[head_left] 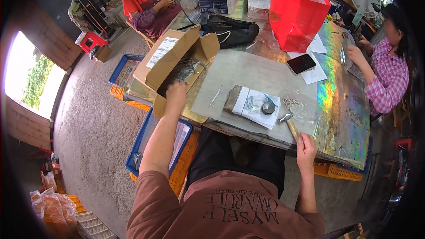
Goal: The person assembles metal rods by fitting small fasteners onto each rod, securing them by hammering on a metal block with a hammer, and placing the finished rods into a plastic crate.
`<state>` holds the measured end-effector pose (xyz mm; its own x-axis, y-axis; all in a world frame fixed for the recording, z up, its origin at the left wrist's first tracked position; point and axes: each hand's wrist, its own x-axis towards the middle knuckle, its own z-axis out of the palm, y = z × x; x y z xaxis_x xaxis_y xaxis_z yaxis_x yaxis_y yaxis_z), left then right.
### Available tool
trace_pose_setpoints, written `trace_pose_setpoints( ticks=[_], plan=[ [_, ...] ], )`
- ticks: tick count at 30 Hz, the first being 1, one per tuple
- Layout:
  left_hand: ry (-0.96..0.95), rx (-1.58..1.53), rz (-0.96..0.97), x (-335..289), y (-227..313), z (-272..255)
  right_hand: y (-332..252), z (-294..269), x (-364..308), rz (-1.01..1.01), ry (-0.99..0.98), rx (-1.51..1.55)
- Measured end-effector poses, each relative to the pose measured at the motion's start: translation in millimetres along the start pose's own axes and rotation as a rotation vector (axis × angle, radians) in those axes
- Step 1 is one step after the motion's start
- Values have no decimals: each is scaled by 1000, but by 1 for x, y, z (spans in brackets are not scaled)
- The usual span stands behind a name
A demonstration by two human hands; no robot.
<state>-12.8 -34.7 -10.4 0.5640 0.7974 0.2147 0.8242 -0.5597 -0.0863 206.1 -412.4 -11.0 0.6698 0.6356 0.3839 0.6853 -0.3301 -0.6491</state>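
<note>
My left hand (176, 92) reaches into the open end of a cardboard box (148, 68) that lies on the table's left side. Thin metal rods (183, 71) lie loose inside it; my fingers are hidden, so whether they grip any cannot be told. With my right hand (305, 144) closed round the end of its wooden handle, a small hammer (291, 126) rests its metal head on the table's near edge. Just left of the hammer head, a stack of white sheets (256, 117) lies against a grey block (232, 99). On it are a round dark piece (268, 108) and small wire bits.
A thin silvery tool (216, 95) and a heap of small chain (290, 104) lie on the clear sheet. Farther back are a phone (301, 63), a red bag (295, 13) and a black bag (234, 31). One person (385, 71) works at right; another (152, 4) sits far left.
</note>
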Motion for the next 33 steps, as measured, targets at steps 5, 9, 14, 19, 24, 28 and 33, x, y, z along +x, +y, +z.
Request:
trace_pose_setpoints(
  ticks=[5, 9, 14, 19, 24, 28, 33],
  plan=[
    [-11, -19, 73, 13, -4, -6, 1, 0, -4, -28, 18, 7],
    [-19, 14, 88, 16, -7, -5, 1, -1, -6, -19, 16, 16],
    [65, -25, 129, 18, -2, -3, -1, -2, -7, -21, 20, 23],
    [146, -41, 138, 15, 1, 3, 0, -1, -8, -20, 24, 27],
    [209, -134, 162, 10, -6, 7, -2, 2, -6, -27, 11, 22],
    [323, -307, 189, 16, 3, 10, -1, -1, -9, -26, 33, 14],
    [463, -557, 130, 11, 10, -2, -3, 0, -8, -17, 39, 29]
  ],
)
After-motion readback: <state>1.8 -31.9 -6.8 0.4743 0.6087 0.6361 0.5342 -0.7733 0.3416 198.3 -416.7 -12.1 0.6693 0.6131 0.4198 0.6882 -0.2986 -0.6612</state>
